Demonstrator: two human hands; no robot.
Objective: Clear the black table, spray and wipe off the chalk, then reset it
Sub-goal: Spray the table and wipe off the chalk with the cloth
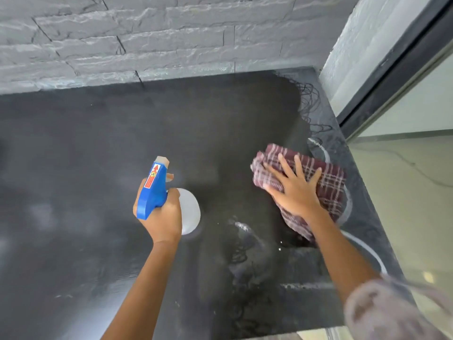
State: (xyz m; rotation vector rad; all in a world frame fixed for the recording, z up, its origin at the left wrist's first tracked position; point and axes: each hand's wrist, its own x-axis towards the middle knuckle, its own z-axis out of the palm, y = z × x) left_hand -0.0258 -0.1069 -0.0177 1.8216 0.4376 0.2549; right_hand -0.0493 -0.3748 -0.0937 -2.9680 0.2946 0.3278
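Left hand (161,214): wrapped around the neck of the bottle (188,212), one finger hooked at the trigger under the blue head, nozzle aimed out across the counter (85,148).
Right hand (297,192): laid flat on the cloth (328,182), fingers (284,163) spread wide, pressing it onto the counter near the right edge.
Cloth: maroon plaid, folded, lying across a curved chalk (324,153) line.
Cleared: nothing stands on the counter, so I take the clearing as done.
Wiped: the middle and left look dark and mostly clean, with faint hazy patches.
Left to wipe: white arcs and scribbles along the right side, the far right corner, and smears in front of the cloth toward the near edge.
Progress: past halfway on wiping, I judge; resetting not yet begun.
Edges: stone wall tight against the far side; the right edge drops off just beside the cloth.
Room: open counter leftward; little margin to the right, so strokes there want care.
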